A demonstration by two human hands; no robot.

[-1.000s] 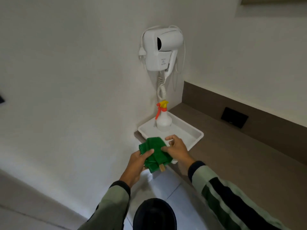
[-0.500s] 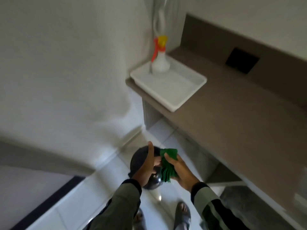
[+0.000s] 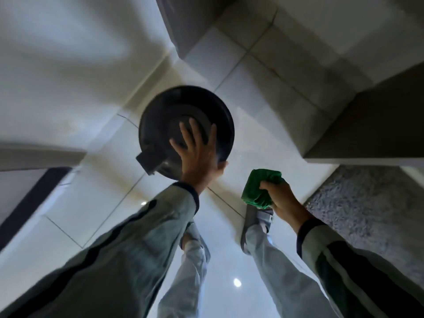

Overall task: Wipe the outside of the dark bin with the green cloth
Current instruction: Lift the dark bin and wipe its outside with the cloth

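Wiping is not yet starting: left hand (image 3: pixel 197 154) is pressing dark bin (image 3: pixel 160 115) flat-fingered, right hand (image 3: pixel 282 198) is clutching green cloth (image 3: pixel 259 189) nearby.

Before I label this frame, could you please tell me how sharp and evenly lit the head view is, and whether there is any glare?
Head view: motion blur softens the dark bin and the left hand resting on its lid; the green cloth in the right hand is sharper; two glare spots sit on the glossy floor tiles; wide-angle bending skews the walls.
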